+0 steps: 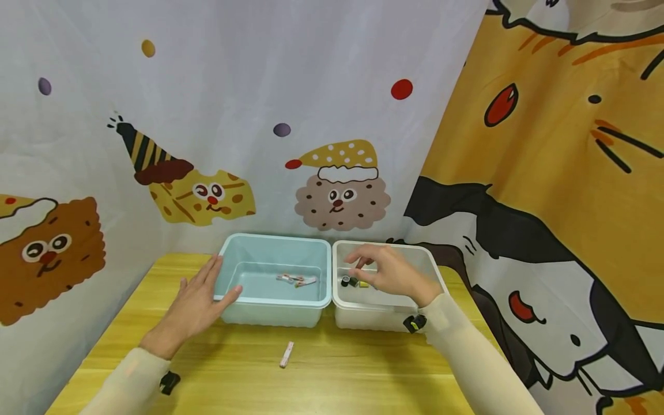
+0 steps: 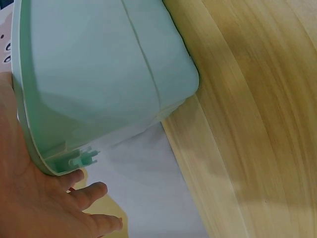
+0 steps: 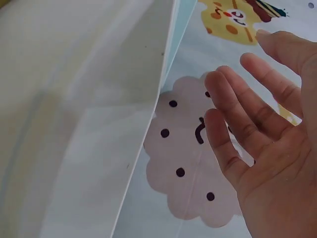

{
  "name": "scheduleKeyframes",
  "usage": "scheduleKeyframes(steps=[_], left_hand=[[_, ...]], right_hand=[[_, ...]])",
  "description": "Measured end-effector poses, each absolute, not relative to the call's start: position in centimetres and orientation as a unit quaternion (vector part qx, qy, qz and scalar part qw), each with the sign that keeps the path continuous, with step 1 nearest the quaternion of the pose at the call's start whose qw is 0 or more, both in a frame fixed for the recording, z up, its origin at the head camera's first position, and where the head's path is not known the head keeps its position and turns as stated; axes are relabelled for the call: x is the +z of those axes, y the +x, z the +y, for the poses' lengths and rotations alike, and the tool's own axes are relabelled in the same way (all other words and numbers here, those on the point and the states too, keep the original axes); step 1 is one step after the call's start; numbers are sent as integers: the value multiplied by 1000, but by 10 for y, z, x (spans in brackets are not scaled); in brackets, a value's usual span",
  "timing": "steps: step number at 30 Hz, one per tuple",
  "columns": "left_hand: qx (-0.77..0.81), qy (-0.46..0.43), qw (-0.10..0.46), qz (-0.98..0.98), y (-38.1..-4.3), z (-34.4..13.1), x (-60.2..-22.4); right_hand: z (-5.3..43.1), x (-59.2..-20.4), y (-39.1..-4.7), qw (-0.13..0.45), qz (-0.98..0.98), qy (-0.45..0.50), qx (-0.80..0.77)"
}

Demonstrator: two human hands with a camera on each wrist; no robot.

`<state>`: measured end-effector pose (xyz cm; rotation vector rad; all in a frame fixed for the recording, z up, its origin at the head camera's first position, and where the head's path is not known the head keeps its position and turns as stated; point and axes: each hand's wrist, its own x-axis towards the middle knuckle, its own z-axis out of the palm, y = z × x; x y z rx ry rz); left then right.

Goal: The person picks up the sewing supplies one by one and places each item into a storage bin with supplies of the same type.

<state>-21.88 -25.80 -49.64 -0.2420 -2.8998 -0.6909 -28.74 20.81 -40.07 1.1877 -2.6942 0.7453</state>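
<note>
My left hand [image 1: 194, 302] rests on the left rim of a light blue plastic bin [image 1: 275, 314], its fingers spread and straight. Inside that bin lie a few small pale pieces [image 1: 306, 282] with pinkish and coloured marks, too small to name. Over a white plastic bin [image 1: 363, 319] hovers my right hand [image 1: 391, 274], fingers loosely bent. The right wrist view shows nothing between those fingers. Below it, small spool-like pieces lie in the white bin: a black one [image 1: 344, 281], a dark one [image 1: 354, 282] and a yellow one [image 1: 364, 285]; the hand may hide others.
On the wooden table [image 1: 233, 380], in front of the bins, lies a small narrow whitish-pink piece [image 1: 286, 354]. Both bins stand side by side near the back edge, close to a printed cloth [image 1: 218, 86]. Another orange printed cloth [image 1: 544, 144] hangs at right.
</note>
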Motion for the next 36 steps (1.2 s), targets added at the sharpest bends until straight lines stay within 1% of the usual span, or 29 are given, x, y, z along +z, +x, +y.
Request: scheduleKeyframes(steps=[10,18,25,30,36], left_hand=[[-232,-78,73,-967,-219,-258,-496],[-230,-79,76,-967,-219,-258,-496],[-222,-82,80,-968,-218,-259,-497],[-214,-83,81,-970,-218,-259,-497],[-208,-83,80,-971,-218,-259,-496]], right_hand=[[203,-410,-270,71,-864,428,254],[198,-423,-255,67,-856,436,269],[190,-435,-242,77,-847,445,281],[184,-440,-234,72,-834,460,297],[178,-447,-226,49,-830,462,309]])
